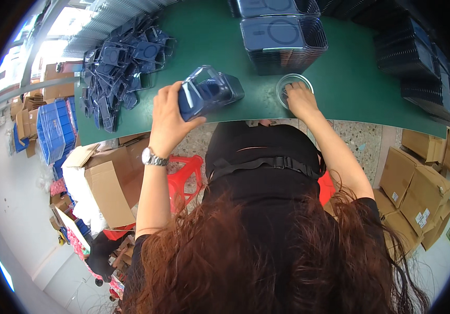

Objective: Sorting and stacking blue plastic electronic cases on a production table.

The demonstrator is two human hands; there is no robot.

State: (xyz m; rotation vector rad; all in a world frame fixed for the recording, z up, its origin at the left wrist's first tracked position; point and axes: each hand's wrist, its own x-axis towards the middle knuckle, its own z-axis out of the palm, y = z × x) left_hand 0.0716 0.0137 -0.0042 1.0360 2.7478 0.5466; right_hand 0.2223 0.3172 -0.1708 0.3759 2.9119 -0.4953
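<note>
My left hand (169,116) is closed on a translucent dark blue phone case (192,99), held tilted above the front edge of the green table, thumb on the near side and fingers along its left edge. Right beside that case is another dark phone case (232,88); whether the two touch I cannot tell. My right hand (301,100) dips its bent, closed fingers into a small round clear dish (282,100) near the table edge. What the fingertips pinch in there is too small to make out.
A loose heap of phone cases (112,68) covers the table's left side. Neat stacks of phone cases (282,44) stand at the far middle, with more stacks (418,57) at the right. Below are a red stool (186,178) and cardboard boxes (416,188). The green tabletop (204,36) carries these cases.
</note>
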